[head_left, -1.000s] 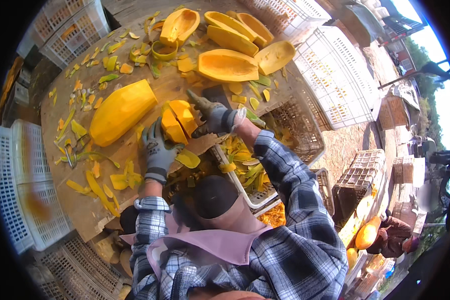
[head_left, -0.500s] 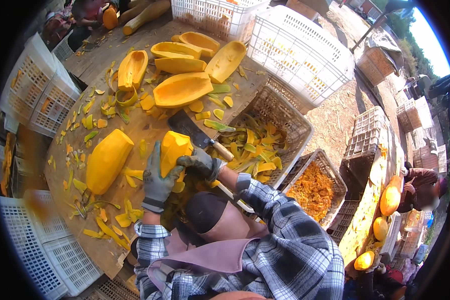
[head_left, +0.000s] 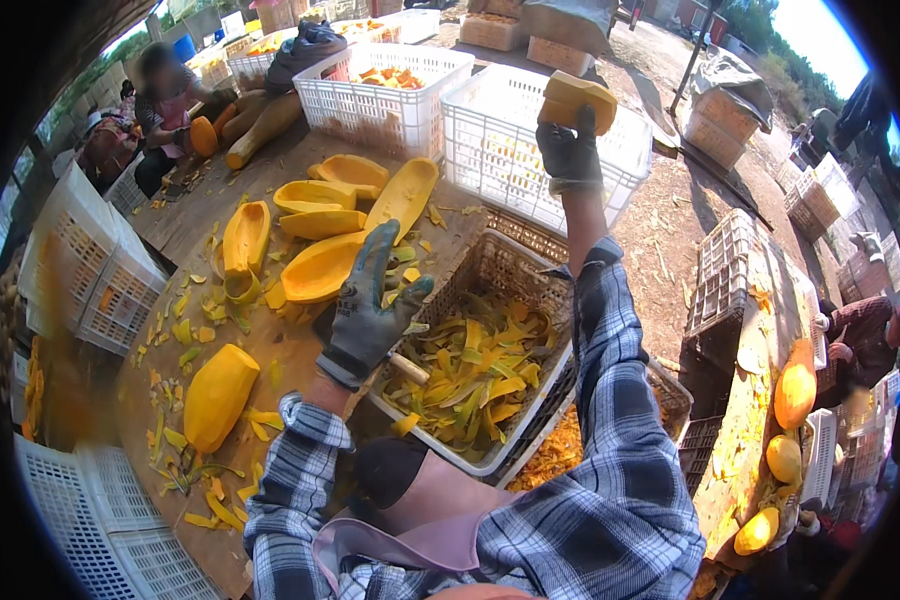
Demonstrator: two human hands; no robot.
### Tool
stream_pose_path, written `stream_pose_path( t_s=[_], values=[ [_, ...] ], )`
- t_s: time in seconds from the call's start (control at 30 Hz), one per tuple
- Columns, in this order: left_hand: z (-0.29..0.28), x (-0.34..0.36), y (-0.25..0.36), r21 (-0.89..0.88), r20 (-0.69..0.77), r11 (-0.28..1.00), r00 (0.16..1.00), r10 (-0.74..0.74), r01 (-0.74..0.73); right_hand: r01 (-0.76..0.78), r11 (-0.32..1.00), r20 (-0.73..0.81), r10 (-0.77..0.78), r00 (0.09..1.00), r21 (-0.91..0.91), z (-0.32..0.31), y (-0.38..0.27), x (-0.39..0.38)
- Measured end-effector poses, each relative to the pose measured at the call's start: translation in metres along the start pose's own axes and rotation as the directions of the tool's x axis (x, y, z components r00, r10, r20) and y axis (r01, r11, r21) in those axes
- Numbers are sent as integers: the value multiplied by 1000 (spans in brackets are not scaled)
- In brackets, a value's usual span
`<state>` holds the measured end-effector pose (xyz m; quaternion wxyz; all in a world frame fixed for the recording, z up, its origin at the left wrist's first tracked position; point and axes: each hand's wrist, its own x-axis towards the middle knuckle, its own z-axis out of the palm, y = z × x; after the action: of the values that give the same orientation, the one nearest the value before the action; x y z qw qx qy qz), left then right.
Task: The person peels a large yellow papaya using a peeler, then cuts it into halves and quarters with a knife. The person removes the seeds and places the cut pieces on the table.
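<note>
My right hand [head_left: 570,155], in a dark glove, is raised over the white crate [head_left: 530,165] at the far side, closed on a peeled yellow pumpkin piece [head_left: 580,100]. My left hand [head_left: 365,315], in a grey glove, hangs over the wooden table with its fingers spread and nothing in them. Under it lies a knife, its wooden handle [head_left: 408,368] jutting over a crate and its blade mostly hidden. Beyond that hand sit several hollowed pumpkin halves [head_left: 320,265]. A whole peeled pumpkin [head_left: 220,398] rests on the table to the left.
A crate of peelings [head_left: 485,370] stands against the table's right edge, beside a crate of orange pulp [head_left: 550,445]. White crates [head_left: 100,260] are stacked at the left. Another person [head_left: 165,110] handles a pumpkin at the far left. Scraps litter the table [head_left: 300,365].
My right hand has carried the pumpkin piece up and away over the far crate. My left hand has let go of it and spread open farther forward. The view has shifted.
</note>
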<state>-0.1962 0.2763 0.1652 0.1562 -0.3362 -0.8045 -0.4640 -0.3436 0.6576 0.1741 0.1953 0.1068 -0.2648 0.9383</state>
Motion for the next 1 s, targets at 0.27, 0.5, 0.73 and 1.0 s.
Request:
stream_pose_path(
  t_s=[0.27, 0.5, 0.73, 1.0],
  values=[
    [-59, -206, -50, -122, -210, 831, 804, -556, 543, -345, 813, -239, 259, 936, -469, -45, 98, -141],
    [-169, -312, -7, 17, -758, 760, 504, -414, 649, -534, 706, -292, 447, 846, -465, -2, 212, -309],
    [-229, -390, -12, -92, -912, 689, 217, -347, 718, 335, -51, 282, 433, 856, -941, 23, 273, -321],
    [-262, -380, -120, -99, -803, 593, 288, -522, 799, 442, -505, 113, 556, 824, -742, 11, 261, -305]
  ],
)
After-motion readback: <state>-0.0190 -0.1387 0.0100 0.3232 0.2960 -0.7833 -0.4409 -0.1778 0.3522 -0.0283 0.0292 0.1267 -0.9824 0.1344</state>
